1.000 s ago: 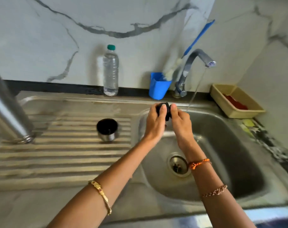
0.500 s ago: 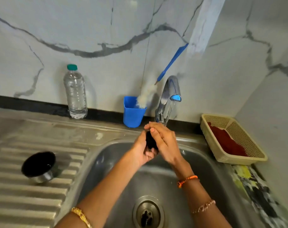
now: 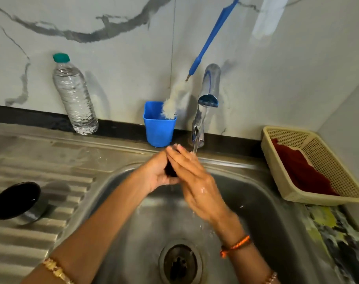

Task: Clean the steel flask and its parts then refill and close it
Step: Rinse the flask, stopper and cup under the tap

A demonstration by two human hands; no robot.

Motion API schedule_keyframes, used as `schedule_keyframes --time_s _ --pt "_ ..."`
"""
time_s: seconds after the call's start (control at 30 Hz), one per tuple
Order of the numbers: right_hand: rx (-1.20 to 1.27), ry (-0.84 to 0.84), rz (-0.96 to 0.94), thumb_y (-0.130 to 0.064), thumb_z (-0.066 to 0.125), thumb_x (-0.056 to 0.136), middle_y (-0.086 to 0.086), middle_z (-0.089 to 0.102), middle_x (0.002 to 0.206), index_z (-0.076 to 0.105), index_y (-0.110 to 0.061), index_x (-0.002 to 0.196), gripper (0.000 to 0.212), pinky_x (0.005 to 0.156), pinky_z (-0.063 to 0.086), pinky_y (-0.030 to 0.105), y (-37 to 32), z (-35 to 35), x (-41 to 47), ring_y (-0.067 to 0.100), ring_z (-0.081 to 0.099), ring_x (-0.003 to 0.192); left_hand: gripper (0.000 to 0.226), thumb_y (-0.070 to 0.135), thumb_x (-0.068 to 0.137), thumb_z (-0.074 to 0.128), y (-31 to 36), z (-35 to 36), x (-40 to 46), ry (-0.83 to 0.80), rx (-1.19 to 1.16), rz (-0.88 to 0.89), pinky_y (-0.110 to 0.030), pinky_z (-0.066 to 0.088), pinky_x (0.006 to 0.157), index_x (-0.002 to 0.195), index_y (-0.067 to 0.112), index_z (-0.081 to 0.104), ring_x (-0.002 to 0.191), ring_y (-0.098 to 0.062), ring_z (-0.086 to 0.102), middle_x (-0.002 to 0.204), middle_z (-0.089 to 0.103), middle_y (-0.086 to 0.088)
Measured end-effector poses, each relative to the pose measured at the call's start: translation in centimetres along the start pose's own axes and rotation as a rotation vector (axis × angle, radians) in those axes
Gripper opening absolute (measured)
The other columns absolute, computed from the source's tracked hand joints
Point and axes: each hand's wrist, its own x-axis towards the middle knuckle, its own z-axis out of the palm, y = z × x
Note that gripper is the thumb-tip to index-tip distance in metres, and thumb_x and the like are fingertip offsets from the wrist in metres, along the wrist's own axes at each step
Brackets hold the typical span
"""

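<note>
Left hand (image 3: 158,173) cups small black plastic flask stopper (image 3: 171,171); right hand (image 3: 197,185), fingers flat, rubs it under tap stream (image 3: 197,138); likely light, stiff, slippery wet; best held round its rim

Soft daylight, bright patch on wall (image 3: 270,19), wide-angle bending at edges, hands (image 3: 186,177) perhaps slightly motion-blurred

Steel greys, blues, one red patch around the sink (image 3: 256,201).
Blue cup (image 3: 158,130) and blue-handled, white-bristled brush (image 3: 212,37) behind sink; green-capped clear bottle (image 3: 74,95) left; beige basket (image 3: 309,193) with red cloth (image 3: 297,169) right; grey-veined white wall (image 3: 113,58); black stopper (image 3: 170,171) above.
</note>
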Motion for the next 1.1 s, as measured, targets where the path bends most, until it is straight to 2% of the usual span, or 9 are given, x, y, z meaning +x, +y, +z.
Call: schedule_keyframes --time_s 0.1,0.3,0.43,0.57,0.73,0.83,0.93,1.0,1.1 --pt "0.016 -0.005 0.011 0.007 0.035 0.079 0.008 0.035 0.141 0.042 0.001 0.133 0.055 0.114 0.021 0.022 1.9 -1.6 -0.1 0.019 0.034 0.133 0.041 0.049 0.095 0.036 -0.5 0.8 -0.3 0.046 -0.021 -0.002 -0.019 0.044 0.047 0.080 0.017 0.058 0.048 -0.012 0.060 0.057 0.064 -0.001" --pt "0.029 0.464 0.393 0.012 0.055 0.071 -0.002 0.055 0.116 0.057 -0.006 0.119 0.052 0.094 0.041 0.011 -0.4 -0.5 -0.4 0.013 0.063 0.100 0.037 0.038 0.097 0.034 -2.8 4.0 -0.4 0.141 -0.177 0.402 -0.032 0.046 0.091 0.108 0.012 0.058 0.097 -0.016 0.061 0.101 0.065 -0.005" --pt "0.173 0.368 0.580 0.002 0.068 0.078 -0.007 0.066 0.106 0.058 -0.025 0.115 0.047 0.083 0.050 0.010 -0.9 -2.5 -1.0 -0.001 0.064 0.089 0.027 0.029 0.099 0.035 -3.4 3.7 -0.9 0.242 -0.130 0.518 -0.009 0.045 0.061 0.101 0.010 0.054 0.069 -0.002 0.054 0.079 0.057 0.002" --pt "0.328 0.127 0.766 -0.025 0.052 0.092 0.003 0.060 0.104 0.063 -0.023 0.102 0.016 0.069 0.043 0.009 -1.1 -3.6 1.0 0.006 0.056 0.087 0.032 0.034 0.099 0.034 -3.8 3.5 -1.6 0.215 -0.124 0.441 -0.013 0.047 0.058 0.097 0.014 0.060 0.073 -0.006 0.056 0.082 0.060 0.000" --pt "-0.259 -0.080 0.668 -0.042 0.019 0.097 0.017 0.066 0.087 0.054 -0.009 0.104 0.049 0.067 0.046 0.036 -2.0 -1.9 2.8 0.036 0.062 0.083 0.037 0.038 0.099 0.031 -3.7 3.0 -2.4 0.283 -0.089 0.444 -0.012 0.047 0.060 0.087 0.021 0.061 0.074 -0.002 0.062 0.079 0.065 0.005" --pt "-0.431 -0.038 0.489 -0.044 0.014 0.088 0.012 0.064 0.063 0.057 -0.009 0.083 0.056 0.051 0.038 0.029 -2.2 -1.8 2.5 0.030 0.063 0.060 0.041 0.039 0.099 0.030 -3.0 2.2 -2.5 0.241 -0.027 0.312 -0.023 0.047 0.057 0.078 0.021 0.060 0.071 -0.013 0.062 0.070 0.065 -0.001" --pt "-0.591 0.109 0.286 -0.036 0.031 0.086 0.002 0.046 0.034 0.055 -0.011 0.058 0.044 0.041 0.017 0.016 -1.2 -2.2 2.2 0.019 0.045 0.027 0.043 0.038 0.099 0.028 -1.8 1.9 -2.7 0.113 0.038 0.016 -0.015 0.033 0.035 0.073 0.013 0.051 0.044 -0.013 0.050 0.050 0.054 -0.003" --pt "-0.640 0.100 0.122 -0.038 0.022 0.095 0.001 0.046 0.035 0.053 -0.013 0.055 0.057 0.038 0.014 0.015 -0.5 -2.4 2.0 0.016 0.042 0.026 0.045 0.040 0.098 0.027 -0.9 1.3 -2.6 0.013 -0.005 -0.219 -0.010 0.019 0.027 0.070 0.010 0.045 0.028 -0.012 0.039 0.037 0.045 -0.002" --pt "-0.633 0.138 -0.118 -0.045 0.014 0.097 0.000 0.050 0.040 0.054 -0.013 0.055 0.067 0.035 0.019 0.015 0.5 -2.6 1.9 0.016 0.045 0.030 0.042 0.038 0.097 0.029 -0.5 0.9 -2.7 -0.055 0.051 -0.285 -0.009 0.015 0.024 0.070 0.010 0.043 0.023 -0.010 0.035 0.036 0.042 -0.002"
